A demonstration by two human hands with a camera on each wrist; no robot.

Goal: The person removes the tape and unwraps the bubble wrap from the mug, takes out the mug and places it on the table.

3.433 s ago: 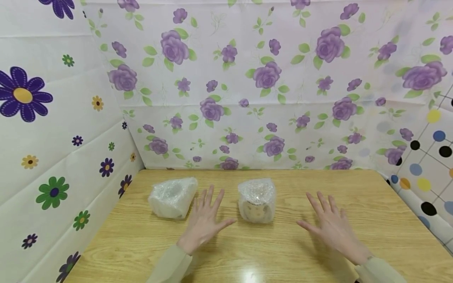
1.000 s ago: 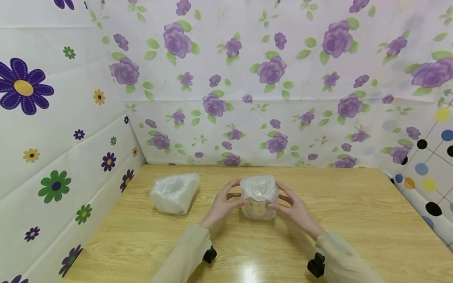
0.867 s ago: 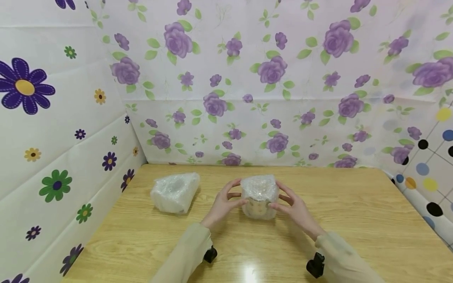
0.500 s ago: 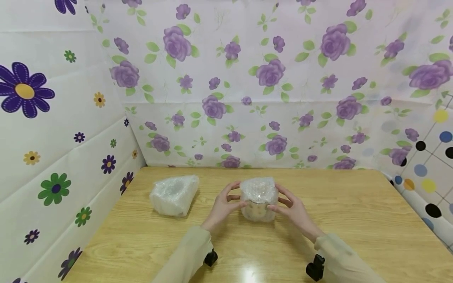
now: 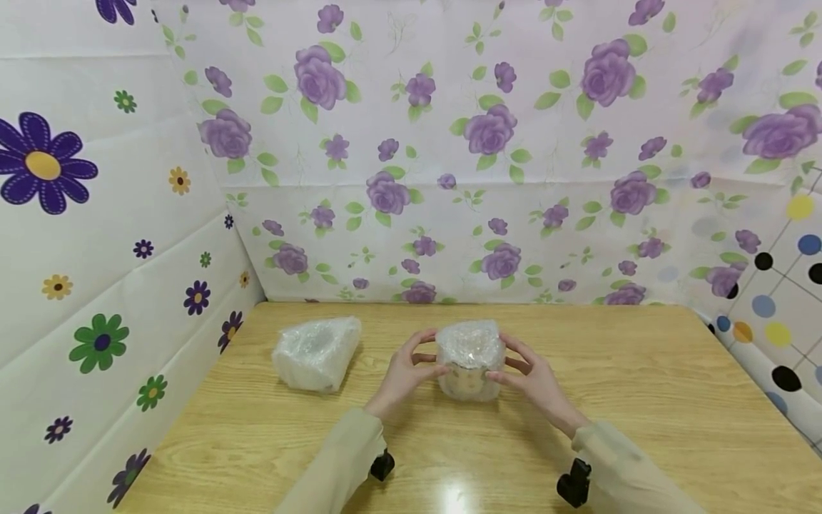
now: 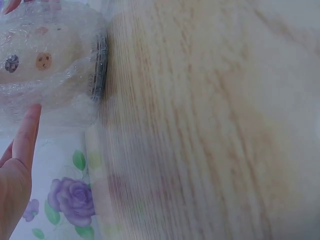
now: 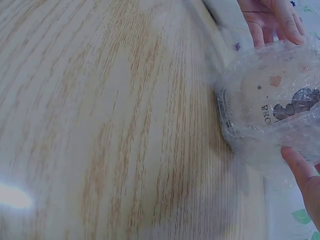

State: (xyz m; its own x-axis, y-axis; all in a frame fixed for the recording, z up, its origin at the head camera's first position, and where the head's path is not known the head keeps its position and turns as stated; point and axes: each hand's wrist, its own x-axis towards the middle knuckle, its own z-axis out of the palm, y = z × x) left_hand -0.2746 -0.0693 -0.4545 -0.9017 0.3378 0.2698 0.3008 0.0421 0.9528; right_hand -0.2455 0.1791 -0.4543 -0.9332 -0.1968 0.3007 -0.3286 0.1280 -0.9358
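Note:
A bubble-wrapped container [image 5: 470, 360], rounded and pale, stands on the table in the middle of the head view. Printed faces and the letters "BRO" show through the plastic in the wrist views, with a dark band round its base [image 6: 100, 65]. My left hand [image 5: 403, 373] holds its left side, thumb toward the front and fingers reaching behind. My right hand [image 5: 534, 380] holds the right side the same way. In the right wrist view, the right thumb [image 7: 300, 167] touches the wrap, and the left hand [image 7: 272, 20] shows on the far side.
A second bubble-wrapped bundle [image 5: 317, 355] lies on the wooden table [image 5: 616, 371], left of my left hand. Flowered cloth [image 5: 411, 157] hangs behind the table's back edge, with patterned cloths at both sides. Small black devices [image 5: 574, 483] sit under the wrists.
Both hands, spread apart with straight fingers 3.4 seconds ago, have come in to hold the wrapped container from either side. Over the last second hands and container have stayed nearly still.

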